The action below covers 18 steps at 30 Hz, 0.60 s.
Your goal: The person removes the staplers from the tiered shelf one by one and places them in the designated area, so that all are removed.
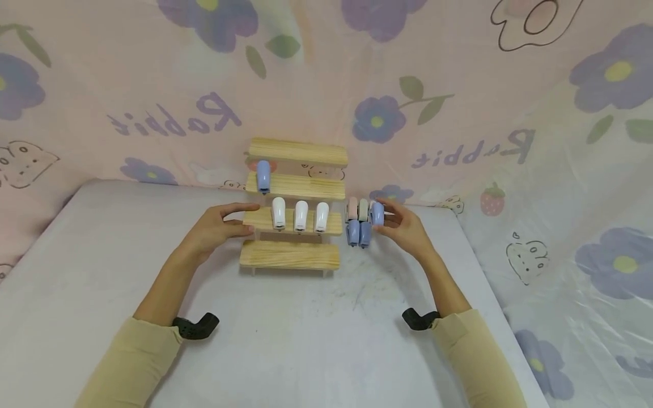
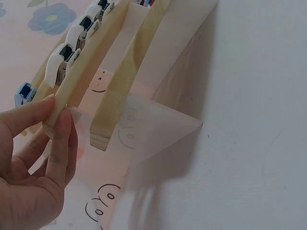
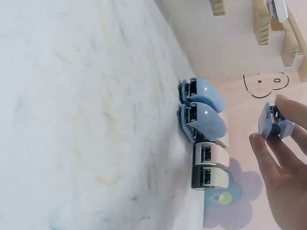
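At a wooden rack (image 1: 289,255), a person's left hand (image 1: 209,229) pinches the end of a shelf (image 1: 289,222) bearing white staplers (image 1: 301,216), apparently to steady it, while the right hand (image 1: 408,231) grips a blue stapler (image 1: 377,214) between thumb and fingers, beside loose staplers (image 1: 353,233).

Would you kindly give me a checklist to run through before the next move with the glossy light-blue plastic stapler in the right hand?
1. Glossy light-blue plastic stapler held: ok, the right hand pinches it.
2. Clear of the two blue staplers on the white table: ok, the right wrist view shows a gap.
3. Left hand on the four-tier pale wooden rack: ok, pinching the plank bearing three glossy white staplers.
4. Space on the second plank from the top: ok, one blue stapler near its left end.
5. Rack fixed down: cannot tell.
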Available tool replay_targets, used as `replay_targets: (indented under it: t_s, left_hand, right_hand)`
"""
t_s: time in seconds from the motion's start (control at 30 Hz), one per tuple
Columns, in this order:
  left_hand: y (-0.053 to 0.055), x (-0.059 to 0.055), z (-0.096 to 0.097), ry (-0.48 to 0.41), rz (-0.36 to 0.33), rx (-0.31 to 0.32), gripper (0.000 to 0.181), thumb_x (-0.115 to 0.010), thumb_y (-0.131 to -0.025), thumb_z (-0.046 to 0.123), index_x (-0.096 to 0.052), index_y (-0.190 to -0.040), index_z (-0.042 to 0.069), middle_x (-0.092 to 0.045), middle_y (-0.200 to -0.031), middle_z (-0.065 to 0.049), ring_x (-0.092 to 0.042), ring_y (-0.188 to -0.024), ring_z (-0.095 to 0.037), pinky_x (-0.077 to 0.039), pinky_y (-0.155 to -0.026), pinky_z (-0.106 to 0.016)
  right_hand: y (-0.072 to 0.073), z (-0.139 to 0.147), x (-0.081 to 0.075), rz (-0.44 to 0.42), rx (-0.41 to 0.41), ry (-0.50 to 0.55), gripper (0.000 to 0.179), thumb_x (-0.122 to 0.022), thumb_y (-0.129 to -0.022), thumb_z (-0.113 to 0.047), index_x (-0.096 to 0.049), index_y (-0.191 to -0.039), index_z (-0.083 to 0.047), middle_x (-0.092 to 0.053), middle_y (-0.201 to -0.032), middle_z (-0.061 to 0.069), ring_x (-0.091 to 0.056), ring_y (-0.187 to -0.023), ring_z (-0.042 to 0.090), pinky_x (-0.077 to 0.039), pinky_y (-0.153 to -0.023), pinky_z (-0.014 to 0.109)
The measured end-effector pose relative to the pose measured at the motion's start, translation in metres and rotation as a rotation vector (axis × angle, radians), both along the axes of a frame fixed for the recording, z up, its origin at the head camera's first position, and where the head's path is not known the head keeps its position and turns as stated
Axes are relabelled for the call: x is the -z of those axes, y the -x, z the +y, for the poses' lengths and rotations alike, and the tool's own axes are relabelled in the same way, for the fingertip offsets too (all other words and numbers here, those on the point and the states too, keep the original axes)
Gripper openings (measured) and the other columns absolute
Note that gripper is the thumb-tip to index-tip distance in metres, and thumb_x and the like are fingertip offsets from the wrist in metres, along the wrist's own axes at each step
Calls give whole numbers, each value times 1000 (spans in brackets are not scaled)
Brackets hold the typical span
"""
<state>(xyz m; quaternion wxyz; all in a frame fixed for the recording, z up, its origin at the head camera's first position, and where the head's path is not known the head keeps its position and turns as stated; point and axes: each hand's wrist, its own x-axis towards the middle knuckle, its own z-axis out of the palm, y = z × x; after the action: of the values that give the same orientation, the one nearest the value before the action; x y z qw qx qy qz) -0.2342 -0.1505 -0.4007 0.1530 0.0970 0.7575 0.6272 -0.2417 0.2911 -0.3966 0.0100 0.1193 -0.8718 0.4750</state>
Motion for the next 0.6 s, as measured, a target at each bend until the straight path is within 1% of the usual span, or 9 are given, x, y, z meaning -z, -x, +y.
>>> replay_targets:
  t_s: [0.03, 0.1, 0.13, 0.23, 0.33, 0.47, 0.5, 0.6]
  left_hand:
    - [-1, 0, -1, -1, 0, 1, 57, -76, -89, 14, -55, -142, 10, -26, -161, -10, -44, -135, -37, -35, -110, -51]
    - [-2, 0, -1, -5, -9, 0, 58, -76, -89, 15, -54, -142, 10, -24, -162, -11, -41, -137, -39, -33, -111, -52]
    - [-2, -1, -2, -6, -12, 1, 58, -76, -89, 14, -54, -143, 9, -25, -161, -12, -41, -137, -39, -33, -111, -52]
    - [-4, -3, -2, 2, -22, -2, 58, -75, -90, 13, -54, -143, 10, -28, -159, -12, -48, -132, -35, -40, -107, -43]
    - [-4, -4, -2, -1, -30, 3, 58, -74, -90, 12, -53, -144, 10, -30, -158, -12, -52, -128, -33, -42, -104, -41]
    - [-2, -2, -2, -12, -30, 5, 58, -75, -89, 12, -54, -143, 9, -26, -160, -12, -48, -132, -36, -41, -106, -44]
    - [-2, -2, -2, -10, -26, 3, 58, -76, -89, 13, -54, -143, 9, -26, -160, -12, -49, -131, -35, -43, -104, -41]
    - [1, -1, -1, -11, -11, 2, 58, -77, -88, 15, -55, -142, 10, -30, -158, -11, -56, -123, -28, -48, -95, -31]
  right_hand:
    - [0, 0, 2, -4, 3, 1, 68, -79, -86, -9, -49, -147, -13, -53, -139, 17, -57, -123, 35, -53, -92, 39]
    - [0, 0, 5, -17, 4, 8, 68, -78, -86, -7, -49, -147, -14, -53, -139, 17, -57, -123, 34, -53, -93, 40]
    - [-1, 1, 7, -18, 5, 4, 67, -78, -85, -7, -50, -146, -15, -54, -139, 17, -58, -122, 34, -53, -93, 40]
    - [-2, 2, 12, -18, -4, 6, 67, -78, -85, -5, -50, -146, -14, -54, -138, 18, -58, -122, 35, -52, -95, 41]
    - [-4, 5, 16, -19, -1, -3, 67, -78, -85, -4, -49, -146, -11, -54, -138, 19, -58, -122, 36, -51, -96, 41]
    - [-5, 9, 21, -47, 16, 4, 69, -78, -86, -4, -47, -147, -10, -53, -139, 21, -57, -123, 38, -51, -96, 43]
    - [-5, 10, 22, -50, 21, 5, 69, -78, -86, -4, -47, -147, -10, -53, -139, 21, -56, -123, 38, -50, -96, 44]
    - [-6, 13, 25, -45, 53, -13, 69, -79, -85, -6, -48, -147, -10, -53, -139, 21, -57, -122, 38, -51, -96, 44]
